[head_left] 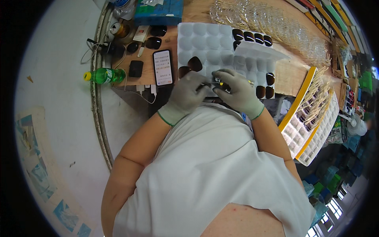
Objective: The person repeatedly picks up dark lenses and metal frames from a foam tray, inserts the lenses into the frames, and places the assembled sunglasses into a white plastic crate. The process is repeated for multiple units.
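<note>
My left hand and my right hand, both in pale grey gloves with green cuffs, meet over the near edge of a white moulded tray. The fingers of both are bent and pinched toward each other. A small dark piece with a spot of yellow shows between them, too hidden and blurred to name. Beside my left fingers, a brown sunglass lens lies in a tray cup, and a second is partly covered. Several more brown lenses stand in cups to the right of my right hand.
Left are a phone, a green bottle, a black box and cables. A blue box stands behind. Clear spectacle frames pile up at the far right. A yellow-edged tray with several sticks leans at the right.
</note>
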Tool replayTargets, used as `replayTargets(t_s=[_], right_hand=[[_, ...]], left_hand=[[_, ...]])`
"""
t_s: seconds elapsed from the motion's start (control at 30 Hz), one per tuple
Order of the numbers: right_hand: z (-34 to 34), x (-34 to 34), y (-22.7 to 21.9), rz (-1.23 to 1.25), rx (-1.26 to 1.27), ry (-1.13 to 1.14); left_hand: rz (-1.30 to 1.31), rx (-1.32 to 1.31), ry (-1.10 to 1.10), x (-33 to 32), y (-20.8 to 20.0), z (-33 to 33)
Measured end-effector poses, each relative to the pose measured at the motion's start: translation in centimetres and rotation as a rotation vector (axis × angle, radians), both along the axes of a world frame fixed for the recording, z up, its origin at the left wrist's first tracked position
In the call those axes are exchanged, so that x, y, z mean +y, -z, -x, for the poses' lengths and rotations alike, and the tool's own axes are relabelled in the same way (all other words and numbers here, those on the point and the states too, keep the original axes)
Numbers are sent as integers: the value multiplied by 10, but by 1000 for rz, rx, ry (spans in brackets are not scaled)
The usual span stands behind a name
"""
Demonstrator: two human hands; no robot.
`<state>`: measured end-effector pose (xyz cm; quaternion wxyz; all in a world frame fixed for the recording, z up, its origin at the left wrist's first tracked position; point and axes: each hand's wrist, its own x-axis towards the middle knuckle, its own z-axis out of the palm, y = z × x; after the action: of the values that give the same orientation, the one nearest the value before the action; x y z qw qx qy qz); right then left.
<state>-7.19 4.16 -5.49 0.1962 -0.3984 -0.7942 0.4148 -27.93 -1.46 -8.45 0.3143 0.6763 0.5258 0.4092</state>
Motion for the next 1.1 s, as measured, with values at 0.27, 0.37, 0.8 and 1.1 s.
replayTargets(t_s=[0.27, 0.37, 0.8, 1.1], right_hand=[[-14, 24, 25, -181, -128, 178], [-20, 39, 34, -173, -103, 222], [-22, 53, 29, -298, -327, 60], [-44, 25, 36, -169, -115, 230]], left_hand=[[233, 480, -283, 11, 42, 33], [300, 520, -309, 13, 47, 32], [482, 387, -381, 16, 36, 32], [670, -382, -214, 42, -7, -8]])
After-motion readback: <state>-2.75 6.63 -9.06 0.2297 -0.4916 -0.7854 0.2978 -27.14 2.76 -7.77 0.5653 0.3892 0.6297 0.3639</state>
